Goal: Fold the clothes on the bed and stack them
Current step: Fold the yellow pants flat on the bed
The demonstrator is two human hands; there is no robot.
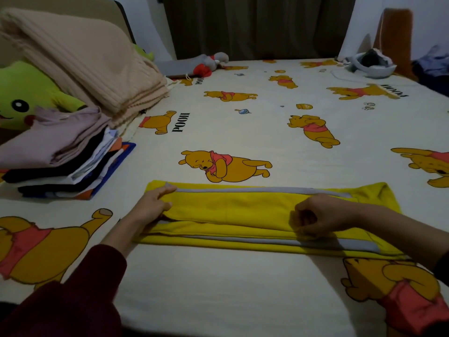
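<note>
Yellow garment [243, 207] under both hands' grip.

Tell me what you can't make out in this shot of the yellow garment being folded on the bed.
- Head view: the yellow garment is folded, so its type stays hidden.
- Right hand: curled fingers hide its grip on the cloth.
- Left hand: its fingertips are tucked under a fold.
- Stack of folded clothes: the left edge cuts it off; the lower layers show only edges.
- Grey bundle at the far corner: too dim to identify.
</note>
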